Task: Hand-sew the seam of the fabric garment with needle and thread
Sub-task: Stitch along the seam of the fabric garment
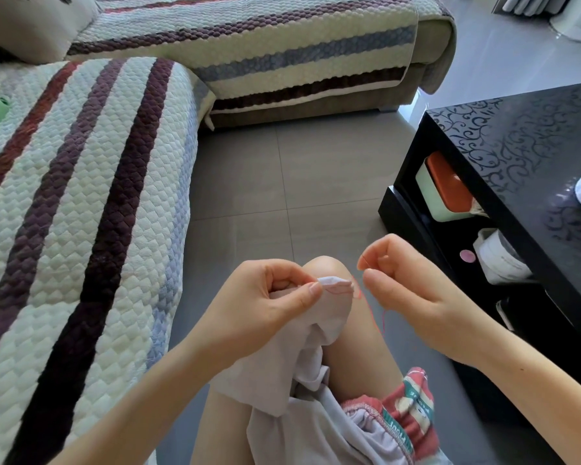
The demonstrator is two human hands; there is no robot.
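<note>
In right hand, needle

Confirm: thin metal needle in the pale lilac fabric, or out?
Out. The right hand pinches the needle clear of the fabric; red thread links them.

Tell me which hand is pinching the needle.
The right hand, beside the knee: its thumb and forefinger pinch the needle, with red thread trailing down. The left hand pinches the edge of the pale fabric instead.
</note>
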